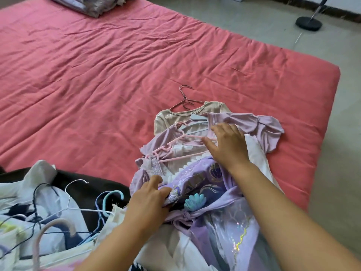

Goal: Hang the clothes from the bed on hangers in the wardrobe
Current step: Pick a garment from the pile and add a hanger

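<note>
**While both hands work the lilac pile: clothes and hangers at the near edge of the bed**

Item 1. Heap of lilac children's garments (195, 184), satin and tulle with embroidered shell motifs and a turquoise shell appliqué (193, 202), lying on the coral-pink quilted mattress (97, 75) near its right-hand corner. Its long axis runs from the near edge away and slightly right, necklines at the far end.

Item 2. Right hand (227, 145), fingers spread and nearly straight, laid flat on the upper part of the heap. Fingertips touch a pale pink plastic hanger (183, 139) that lies among the necklines, hook pointing left. Nothing is gripped; it presses or reaches. This is the nearer hand to the hangers.

Item 3. Left hand (150, 198), fingers curled into a fold of the lilac fabric at the near left side of the heap; it pinches the cloth, apparently to lift or steady it.

Item 4. Beige sequinned short-sleeved top (166, 120), under the far end of the heap, carrying a thin metal wire hanger (185, 96) whose hook points away. A pale grey-blue plastic hanger (197, 117) lies just nearer.

Item 5. Second pile at near left: white and blue printed garments (29, 212) with a white wire hanger (74, 192), a light blue plastic hook (115, 193) and dark wire hangers tangled together.

Obstructions, as judged: the overlapping hangers and sleeves may snag when one garment is drawn free. The wardrobe is not in view.

Also present: folded bedding (91, 4) at the far edge; a black round stand base (308, 23) on the floor.
</note>
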`<act>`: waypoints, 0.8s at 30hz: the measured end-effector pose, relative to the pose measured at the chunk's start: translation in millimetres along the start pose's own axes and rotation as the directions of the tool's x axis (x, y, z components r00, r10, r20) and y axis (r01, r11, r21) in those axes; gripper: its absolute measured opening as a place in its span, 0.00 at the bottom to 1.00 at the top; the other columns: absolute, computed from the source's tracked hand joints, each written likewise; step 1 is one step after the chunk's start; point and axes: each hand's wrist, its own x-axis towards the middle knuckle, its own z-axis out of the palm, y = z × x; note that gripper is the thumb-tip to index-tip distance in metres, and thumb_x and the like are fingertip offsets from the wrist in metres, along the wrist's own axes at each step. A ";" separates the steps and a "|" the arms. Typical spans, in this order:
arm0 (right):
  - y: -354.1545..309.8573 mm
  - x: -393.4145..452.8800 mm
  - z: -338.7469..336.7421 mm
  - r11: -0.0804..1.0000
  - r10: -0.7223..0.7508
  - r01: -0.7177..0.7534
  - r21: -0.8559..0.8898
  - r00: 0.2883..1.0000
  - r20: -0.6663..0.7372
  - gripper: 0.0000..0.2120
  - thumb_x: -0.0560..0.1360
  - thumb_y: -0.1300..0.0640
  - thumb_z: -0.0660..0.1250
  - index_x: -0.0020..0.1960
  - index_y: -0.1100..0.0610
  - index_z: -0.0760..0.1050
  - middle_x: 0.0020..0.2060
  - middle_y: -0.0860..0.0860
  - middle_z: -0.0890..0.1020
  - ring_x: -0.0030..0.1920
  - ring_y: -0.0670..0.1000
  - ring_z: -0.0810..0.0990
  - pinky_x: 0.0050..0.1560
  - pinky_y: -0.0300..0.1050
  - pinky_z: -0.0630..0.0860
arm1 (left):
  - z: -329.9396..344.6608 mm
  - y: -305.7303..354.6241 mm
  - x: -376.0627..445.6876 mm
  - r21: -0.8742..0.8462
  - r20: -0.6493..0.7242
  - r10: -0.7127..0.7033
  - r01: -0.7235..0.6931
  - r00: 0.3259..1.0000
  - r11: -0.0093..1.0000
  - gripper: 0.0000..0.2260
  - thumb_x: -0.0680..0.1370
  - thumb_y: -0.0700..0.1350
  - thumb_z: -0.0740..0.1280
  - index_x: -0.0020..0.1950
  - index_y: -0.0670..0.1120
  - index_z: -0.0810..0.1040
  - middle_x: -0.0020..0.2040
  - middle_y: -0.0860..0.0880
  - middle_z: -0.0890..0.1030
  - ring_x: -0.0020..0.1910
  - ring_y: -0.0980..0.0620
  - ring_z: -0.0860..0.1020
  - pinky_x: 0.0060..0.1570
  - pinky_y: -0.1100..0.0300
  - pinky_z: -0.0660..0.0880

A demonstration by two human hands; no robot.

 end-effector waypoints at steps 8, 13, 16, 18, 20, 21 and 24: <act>16.1 20.1 59.0 0.998 -0.005 0.026 -0.056 0.937 0.348 0.37 0.73 0.35 0.61 0.75 0.53 0.56 0.74 0.53 0.59 0.74 0.54 0.57 0.71 0.50 0.55 | 10.9 -5.7 5.1 -0.099 -0.064 0.037 -0.043 0.997 0.994 0.26 0.73 0.69 0.49 0.43 0.57 0.82 0.47 0.58 0.82 0.41 0.56 0.81 0.36 0.68 0.74; 38.9 9.0 85.3 0.986 0.054 0.016 -0.169 0.914 0.403 0.48 0.70 0.29 0.58 0.77 0.54 0.42 0.77 0.53 0.46 0.76 0.54 0.44 0.73 0.54 0.39 | 11.6 -4.6 14.0 -0.168 -0.057 -0.051 0.041 0.997 0.985 0.46 0.62 0.74 0.25 0.57 0.58 0.74 0.57 0.60 0.75 0.60 0.59 0.71 0.54 0.64 0.62; 39.3 11.4 89.1 0.981 0.038 0.025 -0.192 0.948 0.316 0.50 0.68 0.31 0.63 0.76 0.54 0.44 0.71 0.57 0.55 0.73 0.56 0.51 0.72 0.58 0.40 | 21.1 -5.9 18.6 -0.151 -0.090 -0.102 0.088 0.991 0.985 0.39 0.65 0.68 0.29 0.57 0.58 0.72 0.56 0.59 0.75 0.60 0.58 0.71 0.49 0.64 0.59; 36.1 13.8 86.9 0.983 0.002 0.051 -0.175 0.956 0.293 0.47 0.67 0.34 0.67 0.75 0.54 0.49 0.65 0.57 0.59 0.68 0.57 0.58 0.70 0.56 0.49 | 24.5 -5.7 18.2 -0.132 -0.125 -0.127 0.111 0.984 0.985 0.39 0.66 0.67 0.30 0.59 0.58 0.73 0.57 0.58 0.75 0.60 0.56 0.71 0.49 0.63 0.59; 31.5 14.0 81.7 0.982 -0.024 0.069 -0.174 0.968 0.250 0.42 0.67 0.36 0.68 0.71 0.53 0.55 0.61 0.56 0.61 0.63 0.56 0.62 0.64 0.51 0.57 | 24.9 -6.5 17.0 -0.116 -0.122 -0.166 0.152 0.978 0.982 0.37 0.68 0.67 0.34 0.61 0.57 0.74 0.59 0.57 0.75 0.60 0.52 0.73 0.53 0.60 0.64; 29.4 13.6 77.2 0.985 -0.020 0.056 -0.164 0.977 0.214 0.40 0.67 0.36 0.69 0.70 0.53 0.58 0.60 0.56 0.62 0.61 0.56 0.63 0.61 0.49 0.59 | 22.8 -7.4 17.0 -0.098 -0.088 -0.183 0.174 0.979 0.980 0.36 0.70 0.67 0.36 0.63 0.56 0.73 0.63 0.55 0.75 0.62 0.49 0.74 0.56 0.56 0.67; 27.4 12.0 59.4 0.999 0.024 -0.023 -0.038 0.999 0.029 0.38 0.62 0.39 0.75 0.64 0.55 0.64 0.56 0.57 0.65 0.58 0.57 0.66 0.55 0.51 0.64 | 4.3 -6.3 13.9 -0.037 -0.046 -0.233 0.231 0.971 0.972 0.40 0.68 0.68 0.38 0.74 0.51 0.63 0.75 0.45 0.62 0.72 0.44 0.64 0.66 0.50 0.65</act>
